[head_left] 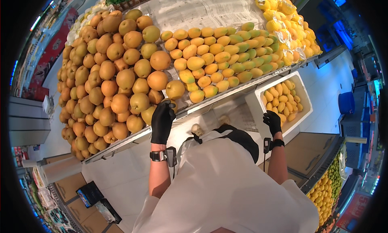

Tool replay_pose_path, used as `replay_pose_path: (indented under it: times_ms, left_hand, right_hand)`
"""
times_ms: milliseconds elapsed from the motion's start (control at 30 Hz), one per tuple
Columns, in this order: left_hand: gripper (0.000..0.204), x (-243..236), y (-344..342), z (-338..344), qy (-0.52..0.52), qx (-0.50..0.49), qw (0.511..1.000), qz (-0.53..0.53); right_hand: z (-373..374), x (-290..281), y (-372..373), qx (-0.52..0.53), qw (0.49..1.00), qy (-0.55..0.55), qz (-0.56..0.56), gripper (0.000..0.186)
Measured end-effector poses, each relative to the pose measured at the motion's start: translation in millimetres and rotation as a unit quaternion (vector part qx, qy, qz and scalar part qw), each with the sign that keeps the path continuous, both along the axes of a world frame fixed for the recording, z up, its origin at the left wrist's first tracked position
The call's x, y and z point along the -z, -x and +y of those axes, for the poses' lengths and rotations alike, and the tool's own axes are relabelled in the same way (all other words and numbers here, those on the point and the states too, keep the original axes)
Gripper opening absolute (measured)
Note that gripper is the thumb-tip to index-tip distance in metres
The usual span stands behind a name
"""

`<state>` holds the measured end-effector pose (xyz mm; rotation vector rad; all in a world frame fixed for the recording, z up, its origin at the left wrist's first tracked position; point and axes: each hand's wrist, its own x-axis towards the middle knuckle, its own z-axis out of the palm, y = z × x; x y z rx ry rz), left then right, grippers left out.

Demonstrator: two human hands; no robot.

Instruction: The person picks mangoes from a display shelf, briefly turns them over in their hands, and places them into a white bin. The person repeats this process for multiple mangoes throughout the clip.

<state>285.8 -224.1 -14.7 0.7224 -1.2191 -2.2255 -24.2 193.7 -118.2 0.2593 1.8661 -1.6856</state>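
Note:
My left hand [163, 118], in a black glove, is at the front edge of a heap of round brown pears [125, 78]. Its fingers are curled inward with no fruit visible in them, just below a pear [175, 89] at the heap's corner. To the right, my black-gloved right hand [273, 122] hangs beside a white foam box [306, 89], its bent fingers a little apart and nothing in them. Yellow mangoes [281, 99] lie in that box. Rows of yellow-green mangoes [220, 57] are set out on the stand beside the pears.
Netted yellow fruit [289, 27] is piled at the stand's far right. Grey sheeting [202, 8] covers the stand behind the mangoes. A metal rail [214, 99] edges its front. Another fruit display [321, 194] stands behind me on the right, and a blue bin [346, 103] beyond the box.

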Motion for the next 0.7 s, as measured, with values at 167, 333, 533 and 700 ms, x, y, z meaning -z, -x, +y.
replay_pose_path:
  times_ms: [167, 333, 533, 700]
  left_hand:
    - [0.019, -2, 9, 7, -0.074, -0.039, 0.996, 0.008]
    - [0.021, 2, 13, 6, -0.007, -0.034, 0.999, -0.013]
    - [0.021, -7, 20, 4, -0.098, -0.066, 0.993, 0.026]
    - [0.023, -14, 28, 10, 0.091, -0.060, 0.991, -0.073]
  right_hand:
    - [-2, -12, 10, 0.013, 1.000, 0.012, 0.012, 0.033]
    - [-13, -22, 28, 0.017, 0.999, 0.039, 0.017, 0.031]
    - [-22, -25, 73, -0.019, 0.995, 0.055, 0.082, 0.027]
    - [-42, -66, 145, -0.084, 0.987, 0.040, 0.128, 0.028]
